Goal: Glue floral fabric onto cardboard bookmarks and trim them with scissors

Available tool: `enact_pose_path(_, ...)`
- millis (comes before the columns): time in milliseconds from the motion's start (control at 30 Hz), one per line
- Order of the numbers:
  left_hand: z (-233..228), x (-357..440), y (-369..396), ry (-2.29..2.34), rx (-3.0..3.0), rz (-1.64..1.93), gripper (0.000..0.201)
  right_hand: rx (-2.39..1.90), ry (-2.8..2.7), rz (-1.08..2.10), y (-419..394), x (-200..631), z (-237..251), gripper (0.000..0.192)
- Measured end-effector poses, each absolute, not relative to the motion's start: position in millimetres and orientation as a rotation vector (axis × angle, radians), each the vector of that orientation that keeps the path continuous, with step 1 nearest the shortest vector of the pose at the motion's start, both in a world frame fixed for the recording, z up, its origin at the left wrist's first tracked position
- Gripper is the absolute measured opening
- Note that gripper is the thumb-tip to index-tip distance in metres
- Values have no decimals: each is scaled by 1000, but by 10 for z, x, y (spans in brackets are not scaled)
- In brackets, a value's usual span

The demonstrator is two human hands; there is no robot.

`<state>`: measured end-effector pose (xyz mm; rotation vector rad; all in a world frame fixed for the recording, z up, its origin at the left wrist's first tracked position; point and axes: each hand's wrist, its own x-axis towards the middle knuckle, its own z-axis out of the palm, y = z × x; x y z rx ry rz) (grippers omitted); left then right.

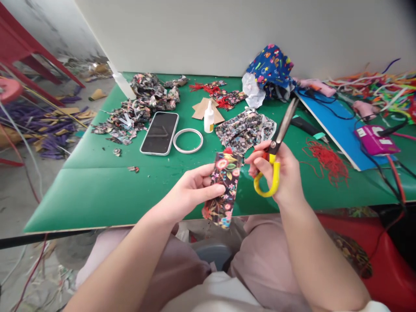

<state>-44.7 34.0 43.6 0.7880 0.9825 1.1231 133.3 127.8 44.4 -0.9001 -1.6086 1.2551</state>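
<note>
Pinched between thumb and fingers of our left hand [190,190], a floral fabric strip [224,190] hangs at centre frame, above the near edge of the green table [107,186]. Our right hand [279,173] grips yellow-handled scissors [276,149], blades closed and pointing toward upper right. Behind lie a phone [160,132], a white ring [187,141] and a glue bottle [209,118].

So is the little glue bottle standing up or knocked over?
Standing up. The white glue bottle stands upright on the green table, nozzle pointing up, beside the white ring.
</note>
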Motion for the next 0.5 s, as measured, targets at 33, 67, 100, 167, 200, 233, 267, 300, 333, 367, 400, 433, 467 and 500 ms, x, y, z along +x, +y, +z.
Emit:
enact_pose_path(33,444,-462,346,1036,810,1082,45,-873,-1591,1345,1269,1329,449,31)
enact_pose_path(67,452,-475,352,1099,842,1039,46,-858,-1584,1436,1256,1321,458,31)
enact_pose_path(100,458,-486,358,1160,883,1002,46,-858,-1588,1521,1241,1309,469,31)
enact_pose_path(167,466,-503,370,1247,957,974,43,-906,-1609,1632,1213,1275,493,31)
enact_pose_path(200,468,-511,375,1264,973,980,41,-945,-1612,1651,1203,1256,501,31)
enact_pose_path(233,469,-520,380,1266,971,1002,40,-983,-1597,1649,1197,1238,504,31)
enact_pose_path(267,469,-530,384,1262,951,1042,37,-1012,-1562,1633,1198,1223,501,31)
enact_pose_path(300,467,-538,389,1250,916,1101,35,-1029,-1506,1615,1203,1212,493,31)
enact_pose_path(333,464,-541,395,1226,872,1168,32,-1035,-1438,1608,1214,1204,480,31)
enact_pose_path(367,459,-538,400,1192,830,1237,31,-1032,-1365,1614,1226,1199,465,30)
enact_pose_path(400,452,-525,406,1154,801,1299,32,-1023,-1291,1627,1239,1196,448,29)
enact_pose_path(433,441,-501,410,1118,796,1342,36,-1014,-1227,1645,1250,1193,433,28)
enact_pose_path(467,427,-465,413,1086,815,1366,45,-1009,-1175,1661,1256,1187,420,28)
enact_pose_path(500,409,-421,414,1065,856,1379,57,-1006,-1138,1675,1257,1177,409,28)
